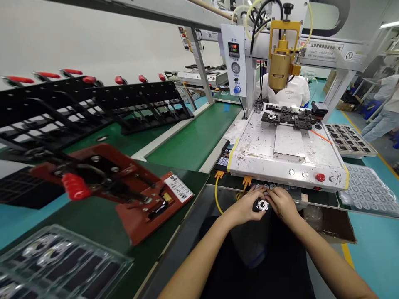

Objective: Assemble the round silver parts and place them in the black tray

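Note:
My left hand (246, 207) is closed around a small black part with a white ring on its face (262, 205), just in front of the white machine's front edge. Close beside it, my right hand (283, 203) has its fingers bent and drawn together, with the tips near the black part. What those fingertips hold, if anything, is too small to make out. Beyond both hands lies a row of small clear round pieces (272, 187) on the bench edge, partly covered by the fingers.
A gantry machine (286, 166) with a gold dispensing head (279, 68) stands ahead. A red clamp fixture (140, 195) and a clear tray (71, 261) are at left. Bagged round pieces (368, 187) lie at right. A person in white (291, 89) sits behind the machine.

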### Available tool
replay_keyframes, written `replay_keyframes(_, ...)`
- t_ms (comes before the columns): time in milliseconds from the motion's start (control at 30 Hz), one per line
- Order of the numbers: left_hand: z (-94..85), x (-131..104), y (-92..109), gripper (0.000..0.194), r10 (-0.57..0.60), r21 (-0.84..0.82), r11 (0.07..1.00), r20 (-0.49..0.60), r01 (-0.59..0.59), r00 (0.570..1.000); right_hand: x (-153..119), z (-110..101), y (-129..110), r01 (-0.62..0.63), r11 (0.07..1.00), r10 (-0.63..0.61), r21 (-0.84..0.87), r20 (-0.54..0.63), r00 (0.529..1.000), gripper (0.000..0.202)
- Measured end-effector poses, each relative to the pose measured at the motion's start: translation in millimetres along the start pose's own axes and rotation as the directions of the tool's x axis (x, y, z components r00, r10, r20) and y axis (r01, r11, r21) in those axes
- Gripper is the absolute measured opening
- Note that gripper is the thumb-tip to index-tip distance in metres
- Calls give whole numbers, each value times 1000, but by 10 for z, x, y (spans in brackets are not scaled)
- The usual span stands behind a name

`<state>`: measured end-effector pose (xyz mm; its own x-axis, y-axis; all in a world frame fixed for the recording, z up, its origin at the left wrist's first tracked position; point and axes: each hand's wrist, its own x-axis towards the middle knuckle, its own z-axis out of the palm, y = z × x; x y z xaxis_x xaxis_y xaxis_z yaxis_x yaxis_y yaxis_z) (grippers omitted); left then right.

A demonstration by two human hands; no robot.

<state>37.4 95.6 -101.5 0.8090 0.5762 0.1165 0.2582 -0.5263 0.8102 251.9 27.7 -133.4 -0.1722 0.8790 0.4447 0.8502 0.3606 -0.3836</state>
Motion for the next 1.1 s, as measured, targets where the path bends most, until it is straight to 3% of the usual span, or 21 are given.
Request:
replay_keyframes(200, -143, 2, 27, 33, -32, -35, 999, 77, 35, 997, -295, 67, -28, 52, 991, -53, 121, 4, 999, 31)
replay_keyframes(367, -25, 56, -33, 34, -47, 11, 999, -30, 47, 998, -663, -164, -185, -104, 966, 122, 237, -62, 991, 24)
replay_keyframes(533, 145, 245, -39, 31, -28, 137, 989, -175, 53, 984, -728, -482, -154, -359, 859, 436, 364, -156, 886, 27)
replay_keyframes(633, 167, 209, 72, 29, 20, 147, 989, -234, 15, 972, -643, -659, -147, -450, 780, 554, 435, -144, 820, 33)
replay_keyframes(733, 157, -10, 281, 32, -13, 51, 998, -330, 31, 944, -524, -805, -244, -499, 679, 626, 538, -70, 777, 40)
replay_keyframes(800, 144, -185, 442, 33, -135, -143, 986, -344, 90, 929, -431, -864, -349, -517, 551, 668, 655, 26, 744, 42)
replay_keyframes(867, 129, -323, 585, 35, -295, -453, 879, -267, 151, 917, -334, -887, -459, -519, 401, 676, 755, 139, 724, 41)
replay_keyframes(933, 108, -413, 691, 43, -416, -735, 653, -146, 183, 898, -246, -880, -555, -517, 298, 645, 802, 230, 729, 40)
replay_keyframes(1000, 74, -474, 763, 53, -478, -876, 447, -66, 178, 876, -179, -860, -632, -523, 241, 594, 817, 302, 746, 39)
replay_keyframes(1100, 4, -562, 844, 60, -523, -933, 328, -46, 150, 851, -125, -838, -712, -534, 225, 521, 815, 362, 773, 36)
